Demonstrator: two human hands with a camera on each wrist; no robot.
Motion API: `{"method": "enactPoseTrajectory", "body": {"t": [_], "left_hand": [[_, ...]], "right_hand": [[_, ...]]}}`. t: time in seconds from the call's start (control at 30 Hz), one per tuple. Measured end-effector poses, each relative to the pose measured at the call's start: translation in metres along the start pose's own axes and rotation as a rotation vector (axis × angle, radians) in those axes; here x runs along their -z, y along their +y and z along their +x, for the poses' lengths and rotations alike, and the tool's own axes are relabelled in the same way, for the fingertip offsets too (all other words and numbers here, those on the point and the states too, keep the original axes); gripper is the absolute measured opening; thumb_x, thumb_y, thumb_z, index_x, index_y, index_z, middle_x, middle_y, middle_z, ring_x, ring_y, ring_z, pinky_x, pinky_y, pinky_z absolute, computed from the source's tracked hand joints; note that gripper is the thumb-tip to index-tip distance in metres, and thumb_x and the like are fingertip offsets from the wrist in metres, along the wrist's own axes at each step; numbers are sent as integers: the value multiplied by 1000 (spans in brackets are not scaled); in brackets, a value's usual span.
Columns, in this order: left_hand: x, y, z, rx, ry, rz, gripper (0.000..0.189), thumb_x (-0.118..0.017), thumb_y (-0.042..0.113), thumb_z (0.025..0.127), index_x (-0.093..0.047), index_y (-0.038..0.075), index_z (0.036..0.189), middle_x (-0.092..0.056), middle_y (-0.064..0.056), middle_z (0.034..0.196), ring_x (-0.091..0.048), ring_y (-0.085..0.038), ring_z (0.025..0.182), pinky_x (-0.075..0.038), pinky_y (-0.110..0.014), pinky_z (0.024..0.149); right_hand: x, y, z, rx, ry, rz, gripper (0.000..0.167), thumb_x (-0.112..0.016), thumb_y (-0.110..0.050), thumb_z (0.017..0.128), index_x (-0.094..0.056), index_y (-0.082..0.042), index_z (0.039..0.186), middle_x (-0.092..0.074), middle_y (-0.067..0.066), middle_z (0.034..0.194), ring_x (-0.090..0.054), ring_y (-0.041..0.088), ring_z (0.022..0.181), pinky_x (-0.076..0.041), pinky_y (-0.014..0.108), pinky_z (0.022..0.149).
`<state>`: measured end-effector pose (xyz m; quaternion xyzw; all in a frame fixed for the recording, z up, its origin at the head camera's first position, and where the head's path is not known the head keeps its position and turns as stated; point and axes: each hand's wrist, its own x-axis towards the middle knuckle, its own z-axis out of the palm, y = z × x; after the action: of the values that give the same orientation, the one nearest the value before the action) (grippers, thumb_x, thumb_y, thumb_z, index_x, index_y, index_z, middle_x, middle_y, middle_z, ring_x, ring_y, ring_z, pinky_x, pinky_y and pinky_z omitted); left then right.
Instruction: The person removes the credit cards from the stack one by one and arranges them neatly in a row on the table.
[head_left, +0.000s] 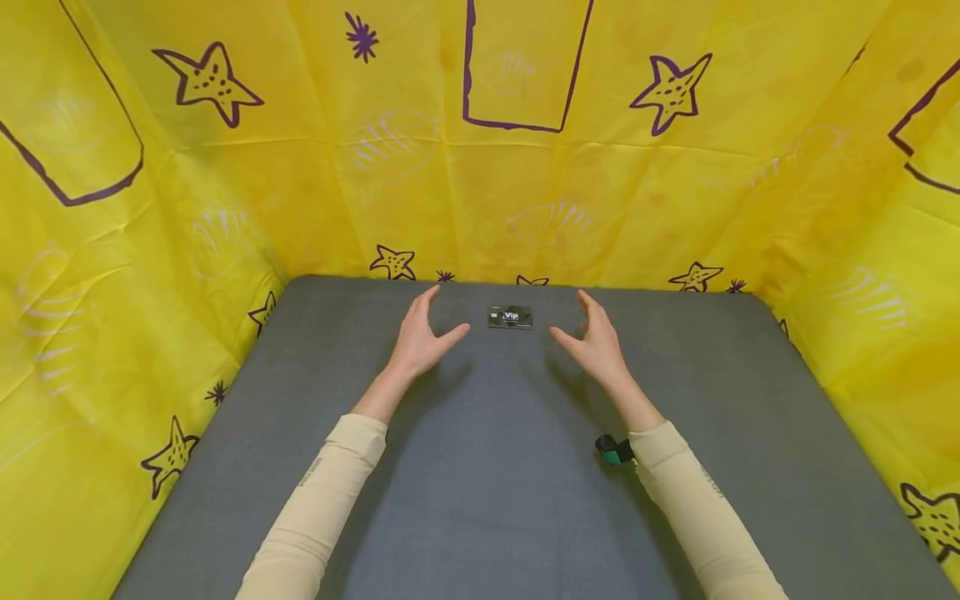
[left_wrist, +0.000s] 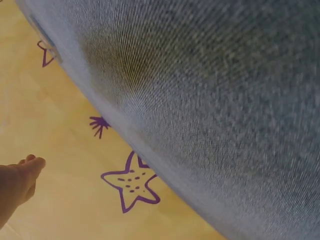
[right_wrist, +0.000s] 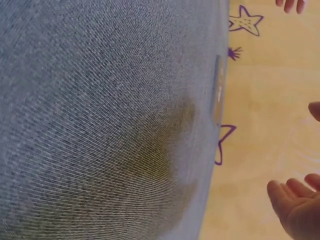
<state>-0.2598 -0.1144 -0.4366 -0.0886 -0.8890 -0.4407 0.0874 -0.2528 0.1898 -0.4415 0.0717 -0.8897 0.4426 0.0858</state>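
A dark card marked "Vip" [head_left: 511, 317] lies flat near the far edge of the grey table, between the two hands. To its left, the left hand [head_left: 422, 335] hovers with fingers extended and thumb spread toward the card, touching nothing. On the other side, the right hand [head_left: 596, 340] mirrors it, thumb and fingers spread apart, also holding nothing. The left wrist view catches the left hand [left_wrist: 22, 180] at its lower left. In the right wrist view, the right hand [right_wrist: 297, 205] shows at the right, and the card [right_wrist: 218, 90] appears nearly edge-on.
A grey cloth-like surface covers the table [head_left: 480, 492]. Yellow curtain [head_left: 300, 192] with purple starfish drawings encloses its back and both sides. A small black and green item [head_left: 613, 451] shows beside the right sleeve, partly hidden by it.
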Motion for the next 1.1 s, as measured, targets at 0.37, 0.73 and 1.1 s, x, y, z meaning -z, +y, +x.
{"method": "enactPoseTrajectory", "body": {"t": [0.37,0.73,1.1], "left_hand": [[-5,-6,-1,-2,0,-296,78,-79,24,83,-38,5,146,-43,-11,147,-39,-23,136,-29,-30,112],[-16,-9,1,2,-26,-424,70,-80,19,83,-44,3,141,-47,-12,143,-43,-24,134,-32,-28,110],[-27,-10,9,43,-41,-461,69,-81,13,81,-45,-2,138,-50,-13,139,-46,-25,131,-34,-28,108]], "right_hand": [[-4,4,1,-19,-29,149,77,-75,-24,88,-32,-12,151,-40,13,147,-40,31,132,-41,43,104],[-9,11,4,-28,-40,230,68,-74,-16,88,-39,-8,146,-45,14,142,-44,29,129,-41,38,104],[-16,16,11,-69,-50,310,60,-74,-9,87,-44,0,139,-48,21,140,-46,32,126,-41,39,103]]}}
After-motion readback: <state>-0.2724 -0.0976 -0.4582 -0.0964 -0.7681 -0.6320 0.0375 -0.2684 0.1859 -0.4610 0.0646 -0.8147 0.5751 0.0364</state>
